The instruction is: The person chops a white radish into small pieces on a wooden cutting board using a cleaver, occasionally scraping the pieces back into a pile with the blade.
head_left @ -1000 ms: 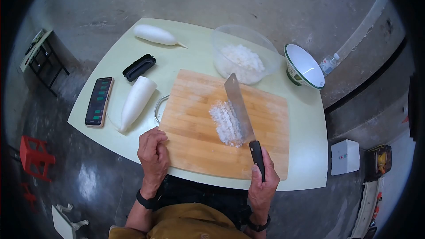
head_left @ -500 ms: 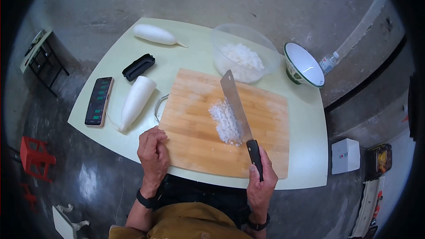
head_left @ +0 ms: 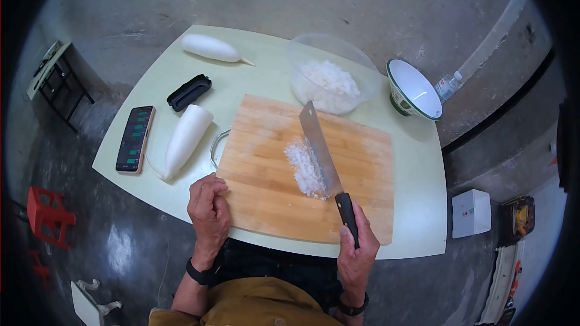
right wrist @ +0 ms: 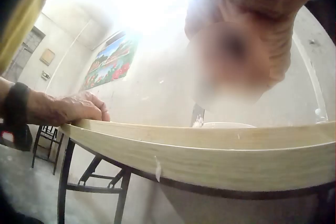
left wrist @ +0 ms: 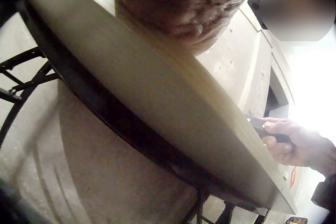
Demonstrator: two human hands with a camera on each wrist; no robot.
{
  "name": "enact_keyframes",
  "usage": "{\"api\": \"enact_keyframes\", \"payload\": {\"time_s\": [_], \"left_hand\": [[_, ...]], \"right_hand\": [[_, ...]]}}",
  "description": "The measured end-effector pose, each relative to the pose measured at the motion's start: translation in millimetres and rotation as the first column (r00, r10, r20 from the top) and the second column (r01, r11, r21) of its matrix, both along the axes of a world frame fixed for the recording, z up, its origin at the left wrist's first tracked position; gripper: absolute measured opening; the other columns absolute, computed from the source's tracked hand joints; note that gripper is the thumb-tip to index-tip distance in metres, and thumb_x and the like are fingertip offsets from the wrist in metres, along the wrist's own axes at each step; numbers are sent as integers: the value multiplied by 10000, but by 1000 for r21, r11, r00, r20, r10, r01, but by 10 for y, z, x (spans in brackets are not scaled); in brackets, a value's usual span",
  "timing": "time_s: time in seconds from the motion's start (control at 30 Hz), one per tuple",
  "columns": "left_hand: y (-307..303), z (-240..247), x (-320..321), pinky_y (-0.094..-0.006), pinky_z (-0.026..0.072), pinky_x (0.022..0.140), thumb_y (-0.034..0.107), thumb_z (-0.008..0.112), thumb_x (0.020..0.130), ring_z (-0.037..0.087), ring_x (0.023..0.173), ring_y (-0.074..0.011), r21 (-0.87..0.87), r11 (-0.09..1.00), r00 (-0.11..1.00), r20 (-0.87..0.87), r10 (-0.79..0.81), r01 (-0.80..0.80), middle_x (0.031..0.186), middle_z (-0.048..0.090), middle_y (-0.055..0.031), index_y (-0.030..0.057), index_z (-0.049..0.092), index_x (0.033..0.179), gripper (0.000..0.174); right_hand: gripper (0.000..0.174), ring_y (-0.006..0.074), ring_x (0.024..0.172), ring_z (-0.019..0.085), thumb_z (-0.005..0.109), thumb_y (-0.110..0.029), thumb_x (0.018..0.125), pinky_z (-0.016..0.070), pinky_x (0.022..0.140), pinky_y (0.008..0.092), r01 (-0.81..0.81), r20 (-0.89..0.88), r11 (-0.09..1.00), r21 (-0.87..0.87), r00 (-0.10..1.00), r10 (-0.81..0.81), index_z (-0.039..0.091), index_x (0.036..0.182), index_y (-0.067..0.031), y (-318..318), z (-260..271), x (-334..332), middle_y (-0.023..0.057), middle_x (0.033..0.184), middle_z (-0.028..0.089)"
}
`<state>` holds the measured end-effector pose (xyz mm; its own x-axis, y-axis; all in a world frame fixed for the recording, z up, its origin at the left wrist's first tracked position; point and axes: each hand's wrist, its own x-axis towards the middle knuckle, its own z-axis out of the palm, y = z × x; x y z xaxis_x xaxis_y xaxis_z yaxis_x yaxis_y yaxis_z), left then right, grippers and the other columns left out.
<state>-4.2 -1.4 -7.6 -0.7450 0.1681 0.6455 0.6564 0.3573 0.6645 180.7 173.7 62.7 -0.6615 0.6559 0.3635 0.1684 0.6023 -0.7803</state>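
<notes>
My right hand (head_left: 357,244) grips the black handle of a cleaver (head_left: 322,150), its blade slanting up and away over the wooden cutting board (head_left: 260,145). Along the blade's left side lies a pile of finely chopped white radish (head_left: 305,168). My left hand (head_left: 209,206), fingers curled, holds the board's near left corner. In the right wrist view that left hand (right wrist: 79,109) shows at the board's end, with a dark band on the wrist. The left wrist view catches the right hand (left wrist: 294,141) around the handle.
Left of the board lie a cut white radish (head_left: 187,139), a phone (head_left: 134,140) and a black case (head_left: 189,92). A whole radish (head_left: 211,47) lies at the back. Behind the board stand a clear bowl (head_left: 296,60) of chopped radish and a tilted green-rimmed bowl (head_left: 417,87).
The cleaver blade has shifted slightly to the left, close against the chopped pile, with my right hand moving a little the same way. My left hand stays at the board's corner.
</notes>
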Motion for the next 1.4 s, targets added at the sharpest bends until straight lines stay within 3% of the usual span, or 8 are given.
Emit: {"api": "enact_keyframes", "payload": {"time_s": [0.4,0.53,0.63,0.83,0.9,1.13,1.2,1.4], "left_hand": [[16,4,6,-389,532,819,-179,471,700,657,959,-331,11,1000,1000,0,0,0,857,666,-125,6,618,876,295],[10,12,2,-388,531,820,-176,474,703,656,958,-330,1,1000,1000,-4,-2,2,865,670,-128,9,620,881,296],[14,27,10,-388,531,821,-176,471,703,654,957,-332,-3,1000,1000,-11,7,-7,864,670,-129,10,622,883,300],[18,26,15,-392,533,819,-177,467,705,659,962,-338,4,1000,1000,9,9,-9,865,670,-128,10,622,878,297],[12,2,2,-392,535,818,-178,466,706,662,963,-340,6,1000,1000,8,1,-1,869,670,-130,8,622,875,295],[15,21,8,-387,537,818,-182,464,706,668,970,-337,-4,1000,1000,-1,8,-8,871,670,-129,3,621,869,292],[17,19,19,-386,537,818,-182,465,706,667,972,-336,1,1000,1000,10,7,-7,868,669,-127,4,621,869,292],[11,32,7,-384,538,818,-182,460,709,666,975,-337,4,1000,1000,3,-5,5,863,667,-125,4,621,873,295]], "right_hand": [[467,337,1055,686,618,53,874,525,916,359,-73,88,997,6,994,72,565,1338,30,0,-14,-29,231,1186,673],[464,338,1058,685,616,52,876,525,917,364,-56,14,997,52,998,56,564,1337,34,-18,-19,-30,229,1192,673],[458,341,1061,684,611,46,880,524,918,365,-44,98,999,-24,994,46,566,1335,36,3,-27,-26,230,1191,673],[437,327,1053,687,609,40,882,526,906,371,-26,-11,1000,4,1000,26,580,1318,40,14,-37,-12,237,1180,673],[434,327,1053,687,614,38,881,527,900,374,-19,97,997,-80,995,27,582,1315,39,39,-47,-6,238,1182,672],[442,346,1030,689,638,29,876,531,894,376,-82,23,996,28,996,81,589,1315,24,-59,73,96,236,1162,679],[435,346,1037,689,647,23,879,532,896,376,-107,115,992,-72,987,115,594,1310,25,-65,23,59,235,1165,679],[437,345,1064,682,641,25,883,529,914,377,-74,10,997,-13,997,74,584,1316,37,-63,-26,23,235,1192,669]]}}
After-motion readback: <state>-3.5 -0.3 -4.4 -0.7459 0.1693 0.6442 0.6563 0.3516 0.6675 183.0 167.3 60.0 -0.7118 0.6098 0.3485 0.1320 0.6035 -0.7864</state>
